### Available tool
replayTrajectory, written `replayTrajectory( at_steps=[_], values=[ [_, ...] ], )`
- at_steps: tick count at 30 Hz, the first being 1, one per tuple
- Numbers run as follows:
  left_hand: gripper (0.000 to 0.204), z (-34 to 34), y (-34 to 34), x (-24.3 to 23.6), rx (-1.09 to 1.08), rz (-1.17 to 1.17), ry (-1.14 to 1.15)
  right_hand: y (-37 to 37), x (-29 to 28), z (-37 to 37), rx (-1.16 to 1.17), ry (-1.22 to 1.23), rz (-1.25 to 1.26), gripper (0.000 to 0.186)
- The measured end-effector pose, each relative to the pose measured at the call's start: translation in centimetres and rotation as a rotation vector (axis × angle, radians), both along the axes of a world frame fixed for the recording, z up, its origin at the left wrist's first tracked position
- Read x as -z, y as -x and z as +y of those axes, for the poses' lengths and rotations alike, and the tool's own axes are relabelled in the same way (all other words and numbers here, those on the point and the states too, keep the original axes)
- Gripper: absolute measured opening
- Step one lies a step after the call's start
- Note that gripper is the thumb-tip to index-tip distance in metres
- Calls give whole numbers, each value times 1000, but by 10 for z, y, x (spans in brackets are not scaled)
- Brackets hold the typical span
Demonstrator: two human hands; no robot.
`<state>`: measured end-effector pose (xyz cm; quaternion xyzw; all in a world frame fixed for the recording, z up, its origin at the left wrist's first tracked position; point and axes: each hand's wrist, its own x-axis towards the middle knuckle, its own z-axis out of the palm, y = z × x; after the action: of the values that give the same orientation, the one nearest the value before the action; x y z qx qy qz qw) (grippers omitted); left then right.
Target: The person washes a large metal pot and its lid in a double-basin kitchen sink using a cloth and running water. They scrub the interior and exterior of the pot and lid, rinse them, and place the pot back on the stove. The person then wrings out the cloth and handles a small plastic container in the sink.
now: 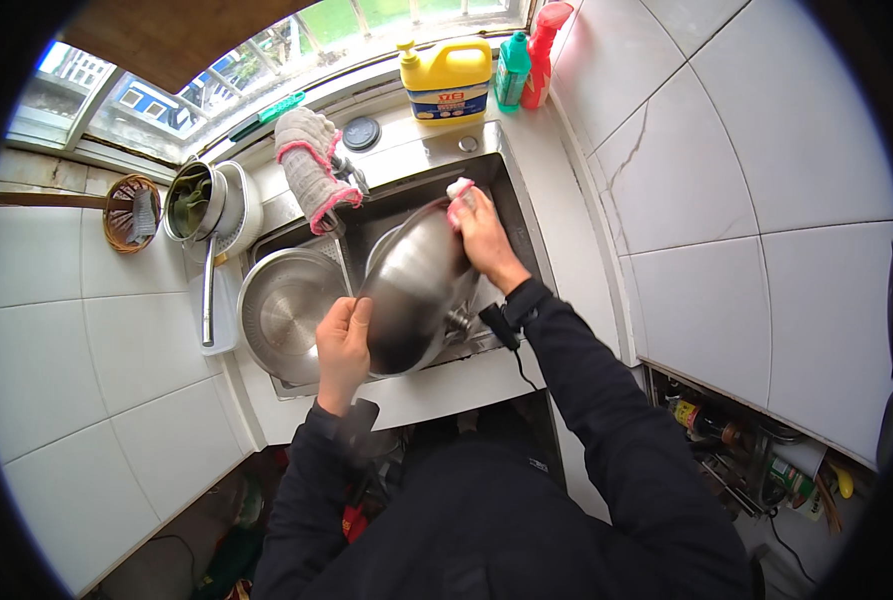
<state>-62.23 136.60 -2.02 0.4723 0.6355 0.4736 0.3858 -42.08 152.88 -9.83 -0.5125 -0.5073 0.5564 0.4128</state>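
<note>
A large stainless steel bowl [416, 285] is tilted on its side over the sink [521, 200], its surface partly blurred by motion. My left hand [343, 345] is closed on its near left rim, thumb on top. At the far right rim my right hand [488, 240] presses a pink and white cloth [458, 192] against the metal, fingers wrapped round it. Left of the bowl, a wide shallow metal basin [288, 300] rests over the sink's left side. Grey cloth gloves with pink trim [311, 165] hang over the faucet behind.
Along the window ledge stand a yellow jug [446, 85], a green bottle [511, 72] and a red spray bottle [543, 55]. A round black lid [361, 133] lies near the gloves. Saucepans [196, 200] and a wicker basket [131, 215] are at left. A black cable [521, 365] hangs by my right sleeve.
</note>
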Motion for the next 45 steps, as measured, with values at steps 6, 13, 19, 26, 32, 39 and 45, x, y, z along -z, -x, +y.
replayTrajectory(
  at_steps=[6,13,19,26,32,39,45],
  values=[
    [27,13,-11,10,-66,-110,-53,42,-73,-101,-280,-757,-518,49],
    [28,-6,-2,0,-14,1,-16,6,-63,-3,-329,-738,-367,29],
    [27,-33,11,25,-147,-27,-60,-28,-20,40,-450,144,183,26],
    [21,-21,15,4,14,53,55,2,-79,-2,-360,-784,-441,21],
    [15,25,7,-21,176,-68,-19,39,-111,-46,-390,-968,-464,13],
    [24,-13,5,-8,-57,-73,-35,2,-15,24,-46,187,219,30],
    [27,-11,3,9,-150,-120,-32,28,-22,-56,-20,-456,-134,43]
  ],
)
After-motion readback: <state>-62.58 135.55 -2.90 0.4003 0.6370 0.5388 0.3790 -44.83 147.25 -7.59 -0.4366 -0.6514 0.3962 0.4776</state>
